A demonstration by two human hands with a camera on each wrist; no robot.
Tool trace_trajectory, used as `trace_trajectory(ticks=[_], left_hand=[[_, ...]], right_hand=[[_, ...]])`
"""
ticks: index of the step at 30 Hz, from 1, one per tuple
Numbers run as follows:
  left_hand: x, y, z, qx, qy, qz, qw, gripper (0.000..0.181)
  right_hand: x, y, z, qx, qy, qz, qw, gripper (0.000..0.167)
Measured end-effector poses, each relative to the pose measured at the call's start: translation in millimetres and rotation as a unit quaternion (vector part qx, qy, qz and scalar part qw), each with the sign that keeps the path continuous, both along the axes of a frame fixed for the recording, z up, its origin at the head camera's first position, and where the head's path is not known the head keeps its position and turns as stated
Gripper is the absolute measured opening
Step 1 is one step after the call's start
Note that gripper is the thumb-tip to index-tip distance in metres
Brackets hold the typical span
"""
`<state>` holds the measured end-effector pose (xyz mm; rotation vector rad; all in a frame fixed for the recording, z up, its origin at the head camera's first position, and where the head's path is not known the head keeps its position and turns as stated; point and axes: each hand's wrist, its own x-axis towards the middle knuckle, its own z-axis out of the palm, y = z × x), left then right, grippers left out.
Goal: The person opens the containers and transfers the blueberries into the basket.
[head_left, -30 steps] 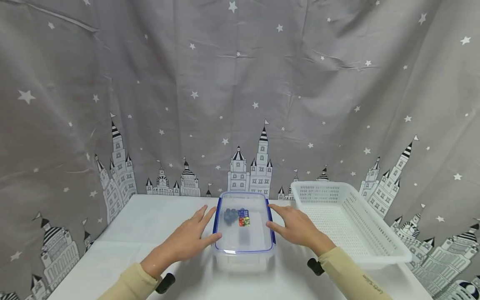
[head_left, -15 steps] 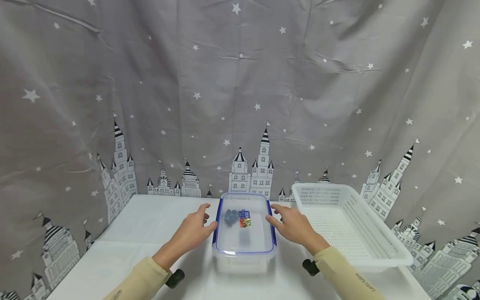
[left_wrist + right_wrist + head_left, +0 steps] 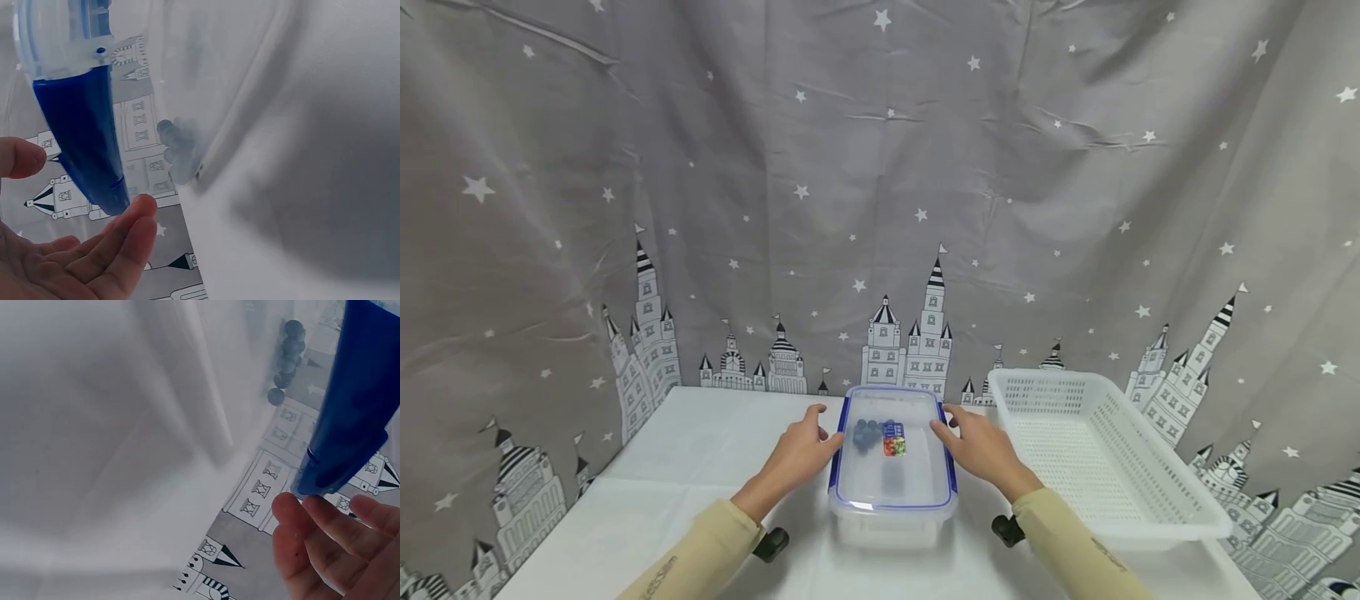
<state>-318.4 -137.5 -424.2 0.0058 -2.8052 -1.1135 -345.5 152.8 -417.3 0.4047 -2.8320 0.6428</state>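
Observation:
A clear lidded food container (image 3: 891, 483) with blue side latches stands on the white table. Dark round things (image 3: 867, 433) lie clumped inside it, blurred by the plastic. My left hand (image 3: 799, 454) is at its left side, thumb by the rim. In the left wrist view, the fingertips (image 3: 145, 209) meet the lower edge of the left latch (image 3: 84, 131), which hangs down. My right hand (image 3: 988, 450) is at the opposite side. In the right wrist view, its fingertips (image 3: 290, 506) touch the bottom of the right latch (image 3: 356, 394). Both hands have loosely bent fingers.
A white perforated plastic basket (image 3: 1105, 450) stands to the right, close to my right forearm. A colourful label (image 3: 894, 440) is on the container's lid. Behind the white table (image 3: 700, 450) hangs a grey curtain (image 3: 820, 167) with castles and stars.
My left hand's spread fingers have drawn in and bent, and it has come closer to the container's left latch. My right hand stays at the right side, its fingers slightly more bent.

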Motion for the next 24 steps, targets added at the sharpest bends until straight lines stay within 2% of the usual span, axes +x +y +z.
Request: trace_trajectory(ticks=[10, 16, 20, 24], left_hand=[[-11.5, 1.9, -15.3, 0.006, -0.015, -0.008, 0.9998, 0.066], [-13.6, 6.6, -16.8, -0.008, 0.005, -0.021, 0.9997, 0.057], [-12.5, 10.3, -18.4, -0.014, 0.021, -0.021, 0.9995, 0.051], [-13.7, 12.8, -21.5, -0.008, 0.022, -0.027, 0.9993, 0.049]], right_hand=[[-8.2, -7.3, -8.6, -0.023, -0.031, -0.006, 0.9992, 0.059], [-11.0, -11.5, -13.2, -0.031, -0.051, -0.019, 0.9980, 0.064], [-10.3, -13.9, -17.0, -0.030, -0.048, -0.025, 0.9981, 0.064], [-10.3, -15.6, -18.1, -0.030, -0.041, -0.029, 0.9983, 0.062]])
